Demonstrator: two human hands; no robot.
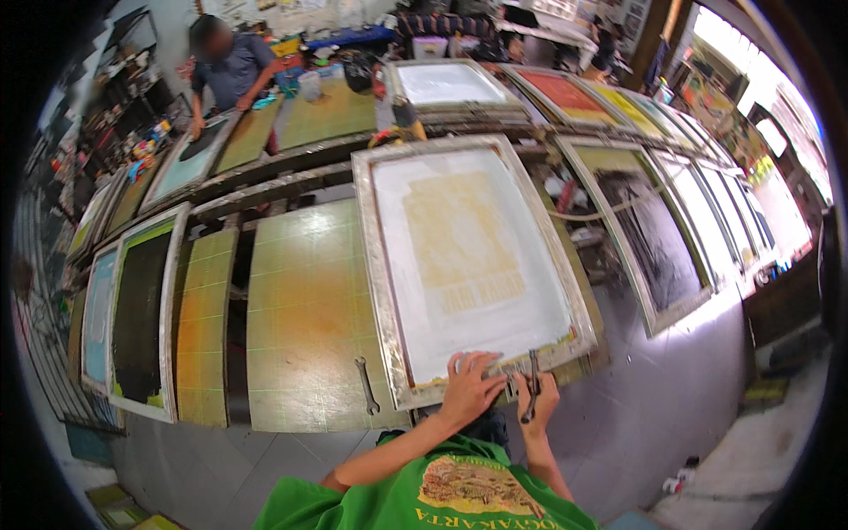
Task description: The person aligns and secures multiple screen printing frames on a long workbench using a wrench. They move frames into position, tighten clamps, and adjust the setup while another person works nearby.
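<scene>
A screen-printing frame (549, 252) with white mesh and a pale yellow stencil lies before me, tilted in the view. My left hand (468, 389) rests at its near edge, fingers bent over the rim; the thumb is hard to make out. Just right of it, my right hand (539, 405) is closed round a dark metal wrench (533, 382), which stands roughly upright against the frame's near edge. What the wrench's ends meet cannot be told. A second, open-ended wrench (366, 387) lies on the greenish printing board (300, 309) to the left.
More printing boards (203, 327) and raised screens (168, 318) line the left. On the right stands another frame (609, 212) with dark-smeared mesh. A second row of screens (450, 84) runs behind. At the far left a person (231, 71) leans over a screen.
</scene>
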